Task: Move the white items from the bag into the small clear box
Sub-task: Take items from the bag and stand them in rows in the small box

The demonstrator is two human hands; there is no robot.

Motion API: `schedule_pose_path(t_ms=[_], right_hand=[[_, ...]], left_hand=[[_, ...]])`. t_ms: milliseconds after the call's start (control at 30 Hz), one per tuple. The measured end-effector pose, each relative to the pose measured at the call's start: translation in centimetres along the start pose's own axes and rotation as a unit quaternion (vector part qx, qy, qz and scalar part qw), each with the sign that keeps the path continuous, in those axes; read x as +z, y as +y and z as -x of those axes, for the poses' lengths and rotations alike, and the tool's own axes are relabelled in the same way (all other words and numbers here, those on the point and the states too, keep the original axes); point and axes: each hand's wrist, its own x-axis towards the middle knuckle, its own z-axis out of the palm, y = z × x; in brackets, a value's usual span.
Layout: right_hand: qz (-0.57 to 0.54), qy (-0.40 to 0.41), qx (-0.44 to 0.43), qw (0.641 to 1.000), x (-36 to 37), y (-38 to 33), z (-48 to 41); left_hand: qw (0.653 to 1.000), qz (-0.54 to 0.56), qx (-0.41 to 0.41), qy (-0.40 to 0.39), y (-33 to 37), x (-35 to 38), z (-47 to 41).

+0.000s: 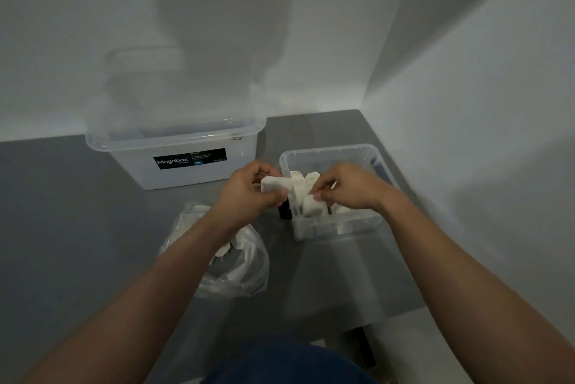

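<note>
Plastic bag low left on grey floor, white pieces still inside. Left hand pinches white item; right hand pinches another over small clear box. Best lowered in, not dropped.

Both forearms are bare from the frame's lower edge up to the wrists, with no sleeves, watch or rings visible. The left hand and right hand wear no gloves. At 6 o'clock, dark blue clothing covers the lap.
</note>
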Motion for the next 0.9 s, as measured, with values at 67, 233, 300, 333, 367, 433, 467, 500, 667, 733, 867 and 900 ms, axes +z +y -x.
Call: schedule_pose_path(t_ms=[67, 233, 300, 333, 367, 433, 467, 500, 667, 733, 867, 900], right_hand=[[0.025, -0.016, -0.01, 1.0, 1.1, 0.4, -1.1], [0.043, -0.001, -0.003, 0.999, 3.6, 1.7, -4.0], [0.047, -0.008, -0.002, 0.999, 4.1, 2.0, -4.7], [0.047, -0.015, 0.0, 0.999, 4.3, 2.1, -5.0], [0.05, -0.02, 0.003, 0.999, 4.5, 2.1, -5.1], [0.046, -0.008, 0.01, 0.999, 4.5, 2.3, -5.2], [0.029, 0.01, 0.011, 0.999, 4.3, 2.3, -5.0], [-0.004, 0.035, 0.01, 0.999, 4.0, 2.2, -4.7], [-0.41, 0.069, 0.035, 0.909, 1.7, 0.0, -1.3], [-0.458, 0.04, 0.013, 0.888, 1.0, -0.4, -0.3], [-0.452, 0.052, -0.021, 0.89, 0.4, -0.5, 0.7], [-0.447, 0.066, -0.024, 0.892, 0.3, -0.5, 0.9]], left_hand=[[1.0, 0.002, 0.001, 0.015, -0.1, 0.3, 0.1], [0.999, 0.02, -0.022, 0.038, -0.3, 1.2, 0.4], [0.999, 0.026, -0.019, 0.043, -0.2, 1.5, 0.8], [0.998, 0.027, -0.015, 0.048, -0.2, 1.6, 1.0], [0.998, 0.029, -0.011, 0.054, -0.2, 1.7, 1.1], [0.997, 0.044, -0.011, 0.067, -0.3, 1.9, 1.4], [0.996, 0.054, -0.016, 0.073, -0.3, 2.0, 1.4], [0.995, 0.06, -0.022, 0.08, -0.4, 2.1, 1.4], [0.985, 0.126, -0.027, 0.115, -0.4, 3.1, 1.2], [0.986, 0.124, -0.014, 0.107, 0.0, 3.7, 1.1], [0.987, 0.129, 0.004, 0.093, 0.5, 4.5, 0.9], [0.987, 0.134, 0.002, 0.091, 0.6, 4.6, 0.8]])
